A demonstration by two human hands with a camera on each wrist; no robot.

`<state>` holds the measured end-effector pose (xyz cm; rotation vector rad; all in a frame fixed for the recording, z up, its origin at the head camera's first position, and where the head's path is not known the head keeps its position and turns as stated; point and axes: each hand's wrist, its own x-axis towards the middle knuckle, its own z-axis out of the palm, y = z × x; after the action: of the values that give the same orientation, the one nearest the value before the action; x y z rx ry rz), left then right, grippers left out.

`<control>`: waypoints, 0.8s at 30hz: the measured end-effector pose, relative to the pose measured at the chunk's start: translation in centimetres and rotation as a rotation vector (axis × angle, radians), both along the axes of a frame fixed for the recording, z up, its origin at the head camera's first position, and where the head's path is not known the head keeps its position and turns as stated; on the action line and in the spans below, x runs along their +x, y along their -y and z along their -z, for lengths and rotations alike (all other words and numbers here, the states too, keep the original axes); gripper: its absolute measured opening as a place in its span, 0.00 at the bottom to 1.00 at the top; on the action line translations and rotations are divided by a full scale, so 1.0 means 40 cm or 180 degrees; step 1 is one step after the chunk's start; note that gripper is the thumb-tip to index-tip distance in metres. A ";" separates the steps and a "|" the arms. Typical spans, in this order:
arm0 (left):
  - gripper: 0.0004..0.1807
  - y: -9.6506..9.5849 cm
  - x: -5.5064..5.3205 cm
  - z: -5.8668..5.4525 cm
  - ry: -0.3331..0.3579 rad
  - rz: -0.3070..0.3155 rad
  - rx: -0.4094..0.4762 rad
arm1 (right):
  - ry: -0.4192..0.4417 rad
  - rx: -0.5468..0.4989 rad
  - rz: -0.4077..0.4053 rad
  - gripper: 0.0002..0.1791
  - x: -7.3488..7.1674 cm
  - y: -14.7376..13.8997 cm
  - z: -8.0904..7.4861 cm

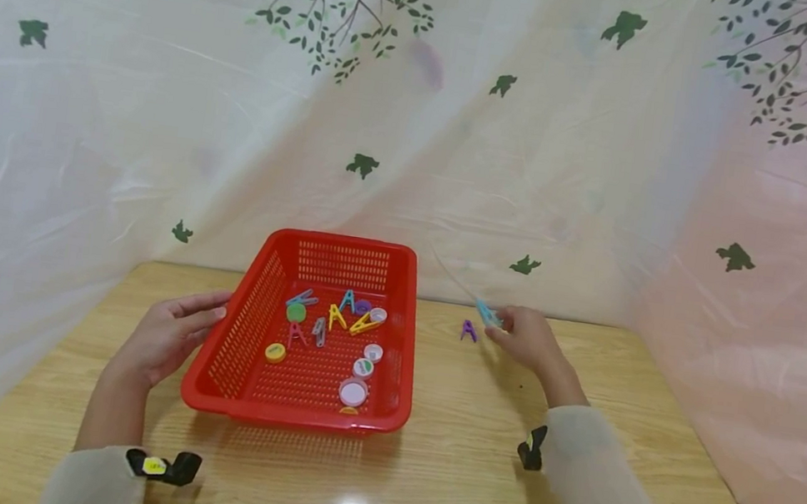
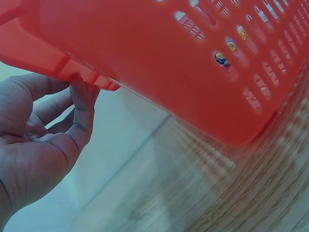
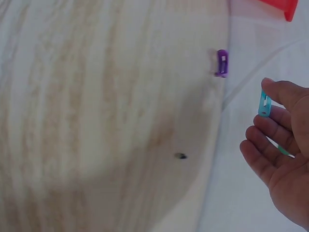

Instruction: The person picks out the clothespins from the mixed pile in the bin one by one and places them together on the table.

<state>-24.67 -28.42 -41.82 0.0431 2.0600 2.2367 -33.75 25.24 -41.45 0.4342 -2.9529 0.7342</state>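
A red plastic basket (image 1: pixel 292 422) stands on the table with clothespins and bottle caps inside. At its left rim is my left hand (image 1: pixel 170 333); in the left wrist view that hand's bent fingers (image 2: pixel 82 111) pinch the basket's rim (image 2: pixel 63 67). My right hand (image 1: pixel 532 339) pinches a light blue clothespin (image 1: pixel 488 313) between thumb and fingers, right of the basket and above the table. The same clothespin (image 3: pixel 264 104) shows end-on in the right wrist view. Just left of this hand, a purple clothespin (image 1: pixel 469 330) lies on the table.
Within the basket lie yellow clothespins (image 1: pixel 337 317), a grey clothespin (image 1: pixel 319 331), a green cap (image 1: pixel 296 312), a yellow cap (image 1: pixel 274 352) and several white caps. A small dark speck (image 3: pixel 180 155) marks the wooden table (image 1: pixel 459 477). Behind the table hangs a leaf-patterned curtain (image 1: pixel 462 142).
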 end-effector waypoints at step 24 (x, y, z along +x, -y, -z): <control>0.30 -0.002 0.002 -0.001 0.0073 -0.0024 -0.0022 | 0.0322 -0.0157 0.0315 0.24 -0.006 -0.014 0.086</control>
<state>-24.58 -28.34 -41.78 0.0093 2.0597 2.2238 -33.99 25.80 -44.90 0.2527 -3.0156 0.8393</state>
